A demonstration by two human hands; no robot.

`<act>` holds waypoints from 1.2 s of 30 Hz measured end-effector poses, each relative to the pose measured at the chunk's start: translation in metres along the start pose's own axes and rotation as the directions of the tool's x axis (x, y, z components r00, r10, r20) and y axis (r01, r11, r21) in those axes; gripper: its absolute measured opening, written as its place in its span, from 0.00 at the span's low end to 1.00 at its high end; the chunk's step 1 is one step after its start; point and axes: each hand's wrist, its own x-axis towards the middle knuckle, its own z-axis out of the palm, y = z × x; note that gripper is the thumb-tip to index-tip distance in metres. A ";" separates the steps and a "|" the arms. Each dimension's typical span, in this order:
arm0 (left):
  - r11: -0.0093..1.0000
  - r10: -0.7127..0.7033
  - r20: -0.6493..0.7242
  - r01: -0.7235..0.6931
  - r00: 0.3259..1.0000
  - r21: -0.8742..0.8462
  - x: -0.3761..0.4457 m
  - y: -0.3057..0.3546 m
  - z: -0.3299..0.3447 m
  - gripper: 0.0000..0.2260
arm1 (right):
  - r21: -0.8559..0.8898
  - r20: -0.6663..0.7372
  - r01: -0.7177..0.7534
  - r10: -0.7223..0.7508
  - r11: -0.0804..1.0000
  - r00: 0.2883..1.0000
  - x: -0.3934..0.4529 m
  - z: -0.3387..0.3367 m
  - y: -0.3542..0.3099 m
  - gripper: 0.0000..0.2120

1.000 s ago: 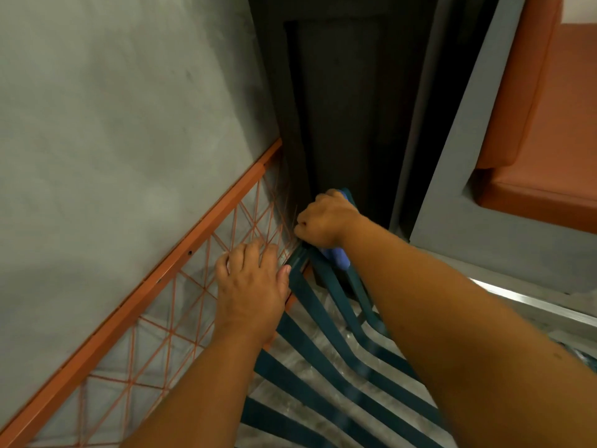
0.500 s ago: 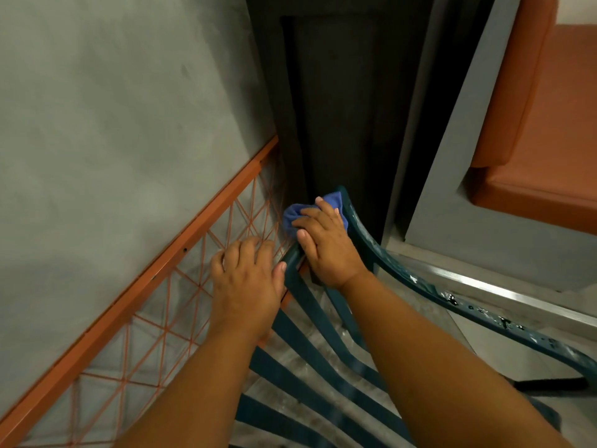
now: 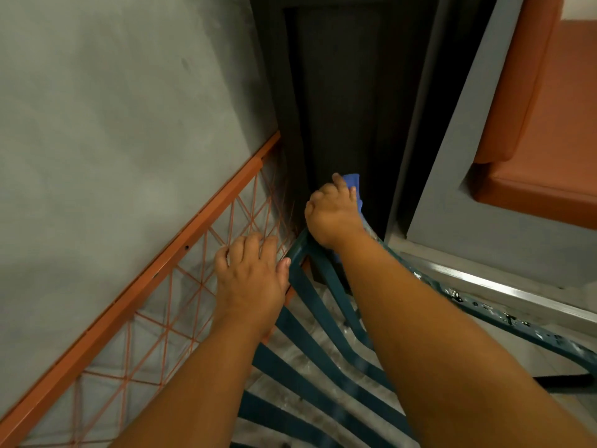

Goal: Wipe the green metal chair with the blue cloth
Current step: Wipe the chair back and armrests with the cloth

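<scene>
Green metal chair (image 3: 310, 321) beside orange wire rack (image 3: 181, 253); right-hand fingers (image 3: 336, 189) pinching blue cloth (image 3: 352, 182).

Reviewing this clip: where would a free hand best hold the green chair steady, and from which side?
Probably the top rail of the green chair, gripped from above: it is a bare, narrow curved bar a hand can wrap. The right hand presses the blue cloth at its corner; the left hand rests beside.
</scene>
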 end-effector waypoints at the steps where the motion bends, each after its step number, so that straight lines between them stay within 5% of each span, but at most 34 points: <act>1: 1.000 0.002 0.000 -0.002 1.000 -0.003 0.000 0.000 0.000 0.22 | 0.054 -0.057 0.038 -0.035 0.998 0.998 -0.012 0.004 -0.004 0.20; 7: 1.000 0.009 0.005 -0.009 1.000 0.004 0.000 0.000 -0.001 0.22 | 0.302 -0.181 0.284 -0.238 0.910 0.954 -0.065 0.016 -0.011 0.16; 14: 1.000 0.005 -0.013 -0.005 1.000 0.010 -0.002 0.001 -0.001 0.22 | 0.219 -0.030 0.004 0.003 0.976 1.000 -0.017 -0.001 -0.005 0.22; 18: 1.000 0.013 -0.014 -0.013 1.000 0.000 -0.002 0.001 -0.001 0.22 | 0.386 -0.068 -0.084 0.119 0.919 0.991 -0.039 0.009 -0.019 0.26; 22: 1.000 0.019 -0.005 -0.019 1.000 0.007 -0.001 0.001 -0.001 0.23 | 0.581 -0.098 -0.080 0.168 0.810 0.981 -0.059 0.021 -0.025 0.24; 28: 0.999 0.028 -0.031 -0.029 0.999 -0.014 -0.001 0.002 -0.001 0.22 | 0.451 -0.008 -0.174 0.199 0.875 0.980 -0.034 0.003 -0.023 0.23; 32: 0.999 0.042 -0.043 -0.042 0.998 -0.013 -0.001 0.001 0.001 0.21 | 0.456 -0.148 -0.056 0.138 0.888 0.979 -0.062 0.014 -0.023 0.23; 36: 0.995 0.100 -0.030 -0.100 0.995 -0.009 0.003 0.002 0.000 0.16 | 0.737 -0.149 -0.051 0.236 0.674 0.960 -0.088 0.011 -0.005 0.18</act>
